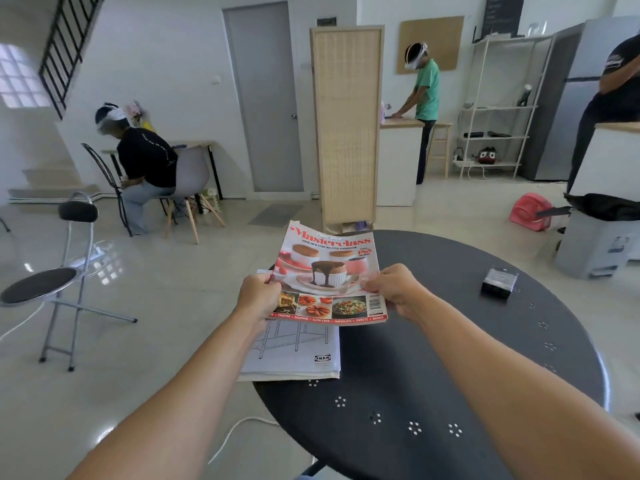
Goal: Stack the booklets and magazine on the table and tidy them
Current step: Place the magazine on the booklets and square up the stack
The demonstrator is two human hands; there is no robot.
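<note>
I held the magazine (pixel 329 275) in both hands, up in the air over the far left part of the worktop (pixel 433 358). My left hand (pixel 258 296) was closed on its left edge, thumb on top. My right hand (pixel 394 289) was closed on its right edge the same way. The far end of the magazine curled up a little.

Under it lay the booklets (pixel 294 355), white ones with a line drawing on the top page. They sat at the left edge of the worktop, and I think they stuck out past the rim a bit.

I think the step was to lay the magazine down on the booklets. To do it well, I should keep it flat, bring it down slow, and match its near edge and sides to the pile. The magazine looked thin and floppy, so two hands were best. Then I could push the whole pile in from the rim so it would not tip off.

The worktop was round, dark and smooth, with little groups of holes in it. A small dark box (pixel 498 284) sat well apart on the right side.

The floor (pixel 156 271) was pale and shiny. A folding chair (pixel 59 282) stood on the left. Far off, one person (pixel 145 161) sat at a desk and another (pixel 426 95) stood at a counter. A tall woven screen (pixel 346 126) stood in between them.
</note>
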